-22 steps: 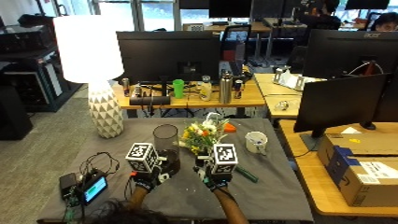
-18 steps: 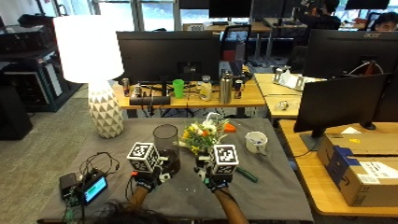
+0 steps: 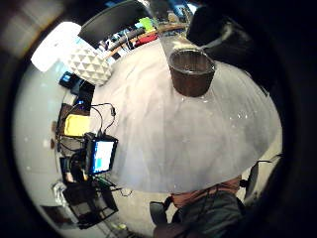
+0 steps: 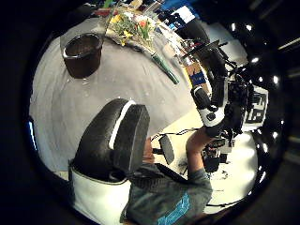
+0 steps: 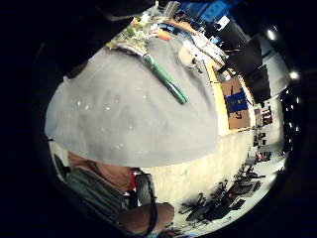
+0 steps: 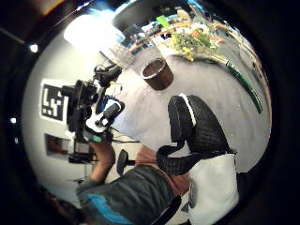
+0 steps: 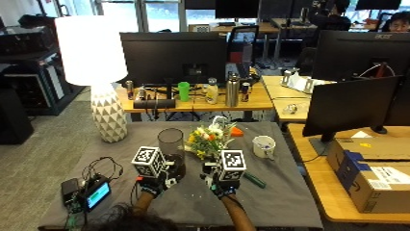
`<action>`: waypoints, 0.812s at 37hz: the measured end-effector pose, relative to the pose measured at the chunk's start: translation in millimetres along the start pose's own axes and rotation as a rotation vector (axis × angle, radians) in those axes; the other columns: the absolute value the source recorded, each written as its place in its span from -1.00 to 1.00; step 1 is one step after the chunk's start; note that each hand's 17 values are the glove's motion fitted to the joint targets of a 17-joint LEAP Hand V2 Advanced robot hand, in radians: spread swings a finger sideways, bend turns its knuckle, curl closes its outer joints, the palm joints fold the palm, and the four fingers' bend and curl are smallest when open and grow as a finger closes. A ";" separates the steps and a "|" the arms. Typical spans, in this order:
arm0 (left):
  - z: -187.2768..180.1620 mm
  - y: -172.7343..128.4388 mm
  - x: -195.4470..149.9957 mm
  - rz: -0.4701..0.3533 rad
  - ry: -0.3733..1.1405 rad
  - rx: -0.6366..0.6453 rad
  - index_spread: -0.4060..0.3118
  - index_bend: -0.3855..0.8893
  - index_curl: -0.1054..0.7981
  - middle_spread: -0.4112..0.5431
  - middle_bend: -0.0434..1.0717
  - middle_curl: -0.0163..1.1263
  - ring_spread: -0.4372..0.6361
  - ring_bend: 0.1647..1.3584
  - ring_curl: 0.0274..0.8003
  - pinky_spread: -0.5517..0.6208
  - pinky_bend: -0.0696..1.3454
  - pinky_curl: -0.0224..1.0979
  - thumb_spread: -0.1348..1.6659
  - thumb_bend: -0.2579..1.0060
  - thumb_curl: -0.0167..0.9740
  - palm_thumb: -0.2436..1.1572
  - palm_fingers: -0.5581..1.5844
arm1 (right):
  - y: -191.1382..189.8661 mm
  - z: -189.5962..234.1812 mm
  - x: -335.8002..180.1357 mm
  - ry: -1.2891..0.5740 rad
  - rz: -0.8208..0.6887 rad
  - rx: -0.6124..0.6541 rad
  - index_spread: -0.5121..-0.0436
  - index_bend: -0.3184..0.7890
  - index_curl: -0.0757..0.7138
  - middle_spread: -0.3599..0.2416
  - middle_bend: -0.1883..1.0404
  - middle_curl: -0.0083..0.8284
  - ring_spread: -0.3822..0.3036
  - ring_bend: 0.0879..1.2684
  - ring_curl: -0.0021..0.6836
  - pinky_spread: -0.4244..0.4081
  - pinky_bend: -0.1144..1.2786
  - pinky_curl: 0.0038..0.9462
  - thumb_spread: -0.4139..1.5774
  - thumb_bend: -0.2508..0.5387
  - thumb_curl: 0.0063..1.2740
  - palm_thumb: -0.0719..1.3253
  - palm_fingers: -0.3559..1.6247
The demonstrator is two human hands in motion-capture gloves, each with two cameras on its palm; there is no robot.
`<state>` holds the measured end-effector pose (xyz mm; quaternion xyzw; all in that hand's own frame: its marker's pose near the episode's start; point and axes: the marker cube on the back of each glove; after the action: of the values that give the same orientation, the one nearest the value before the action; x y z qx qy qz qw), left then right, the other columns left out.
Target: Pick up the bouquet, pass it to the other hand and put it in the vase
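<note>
Here the yellow-and-orange flower bouquet (image 7: pixel 210 138), green wrapped stem toward the right hand (image 7: pixel 224 185), lies just beyond both empty, relaxed hands, left hand (image 7: pixel 152 184) nearer the tall dark-based glass vase (image 7: pixel 172 150).

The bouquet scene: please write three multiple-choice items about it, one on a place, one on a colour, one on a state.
1. Where is the bouquet?
A. In the vase
B. Lying on the table
C. In the left hand

2. What colour is the mug?
A. White
B. Red
C. Black

3. What does the vase hold?
A. The bouquet
B. A pen
C. No flowers

Answers:
1 B: the flowers lie on the grey table, beyond both hands, and the green stem end reaches past the right hand.
2 A: the mug beside the bouquet is white.
3 C: the vase stands upright near the left hand, with no flowers in it.
</note>
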<state>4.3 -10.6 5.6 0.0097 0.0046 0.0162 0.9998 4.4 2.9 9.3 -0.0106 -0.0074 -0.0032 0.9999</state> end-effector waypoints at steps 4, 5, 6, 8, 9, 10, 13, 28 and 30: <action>-4.7 3.1 1.0 0.003 0.002 0.005 -0.12 -0.18 -0.30 -0.05 -0.58 -0.49 0.14 -0.39 -0.42 0.58 -0.41 -0.50 0.32 -0.62 -0.64 -0.46 -0.07 | 2.8 -4.9 -6.4 -0.007 -0.015 -0.004 -0.32 -0.18 -0.38 0.48 -0.35 -0.42 0.70 -0.62 -0.48 0.79 -0.01 -0.39 0.59 0.21 -0.66 -0.10 -0.43; -5.7 3.7 1.1 0.004 0.001 0.008 -0.12 -0.18 -0.29 -0.05 -0.58 -0.48 0.14 -0.39 -0.42 0.58 -0.41 -0.50 0.33 -0.62 -0.63 -0.46 -0.07 | 2.7 -5.0 -7.6 -0.011 -0.018 -0.004 -0.32 -0.18 -0.37 0.48 -0.35 -0.41 0.70 -0.62 -0.47 0.80 -0.01 -0.39 0.59 0.20 -0.66 -0.10 -0.43; -6.6 4.2 1.0 0.005 0.001 0.012 -0.12 -0.18 -0.29 -0.05 -0.58 -0.48 0.14 -0.39 -0.41 0.59 -0.41 -0.49 0.33 -0.62 -0.62 -0.46 -0.08 | 3.1 -5.5 -8.6 -0.011 -0.020 -0.005 -0.32 -0.18 -0.36 0.48 -0.35 -0.40 0.70 -0.61 -0.46 0.80 -0.01 -0.38 0.60 0.19 -0.65 -0.10 -0.44; -8.2 5.1 0.9 0.004 -0.002 0.021 -0.12 -0.18 -0.27 -0.05 -0.58 -0.47 0.14 -0.39 -0.41 0.59 -0.41 -0.48 0.34 -0.62 -0.61 -0.47 -0.08 | 5.6 -7.5 -8.9 0.000 -0.016 -0.015 -0.33 -0.18 -0.35 0.48 -0.35 -0.38 0.70 -0.61 -0.44 0.80 -0.01 -0.37 0.61 0.16 -0.64 -0.09 -0.44; -8.8 5.5 0.7 0.003 -0.002 0.025 -0.12 -0.19 -0.27 -0.05 -0.58 -0.46 0.14 -0.39 -0.40 0.59 -0.40 -0.47 0.34 -0.62 -0.60 -0.47 -0.08 | 6.6 -8.0 -8.1 0.008 -0.013 -0.020 -0.33 -0.18 -0.34 0.48 -0.35 -0.37 0.70 -0.61 -0.44 0.80 -0.01 -0.37 0.61 0.14 -0.64 -0.09 -0.44; -9.2 5.8 0.4 0.001 -0.002 0.028 -0.12 -0.19 -0.26 -0.05 -0.58 -0.46 0.14 -0.39 -0.40 0.59 -0.40 -0.47 0.35 -0.62 -0.60 -0.47 -0.08 | 7.0 -7.8 -6.6 0.015 -0.011 -0.023 -0.33 -0.18 -0.33 0.48 -0.35 -0.37 0.71 -0.61 -0.43 0.81 -0.01 -0.36 0.62 0.12 -0.63 -0.09 -0.44; -8.9 6.2 -0.5 -0.006 -0.002 0.032 -0.11 -0.18 -0.24 -0.05 -0.58 -0.44 0.15 -0.38 -0.38 0.59 -0.41 -0.45 0.35 -0.62 -0.58 -0.47 -0.08 | 7.9 -6.9 1.7 0.029 0.001 -0.032 -0.34 -0.18 -0.32 0.48 -0.35 -0.34 0.71 -0.61 -0.41 0.81 -0.01 -0.35 0.63 0.08 -0.62 -0.09 -0.45; -8.0 11.4 9.7 -0.008 -0.021 0.045 -0.11 -0.19 -0.19 -0.04 -0.58 -0.39 0.14 -0.37 -0.34 0.60 -0.41 -0.40 0.37 -0.62 -0.53 -0.48 -0.09 | -10.0 -5.9 113.8 0.098 0.201 -0.042 -0.35 -0.22 -0.29 0.48 -0.36 -0.25 0.72 -0.60 -0.33 0.81 0.02 -0.28 0.62 -0.15 -0.56 -0.05 -0.48; -6.5 11.0 9.6 -0.009 -0.024 0.043 -0.11 -0.19 -0.19 -0.04 -0.59 -0.39 0.14 -0.37 -0.33 0.60 -0.41 -0.40 0.37 -0.62 -0.52 -0.48 -0.09 | -12.8 -4.2 123.9 0.100 0.227 -0.047 -0.35 -0.21 -0.29 0.48 -0.36 -0.24 0.72 -0.60 -0.32 0.81 0.03 -0.28 0.61 -0.17 -0.55 -0.05 -0.49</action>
<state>13.5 0.8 -0.7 0.0313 -0.0071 0.0114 0.9994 128.2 -10.7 7.3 -0.0348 0.0438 0.1094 0.9924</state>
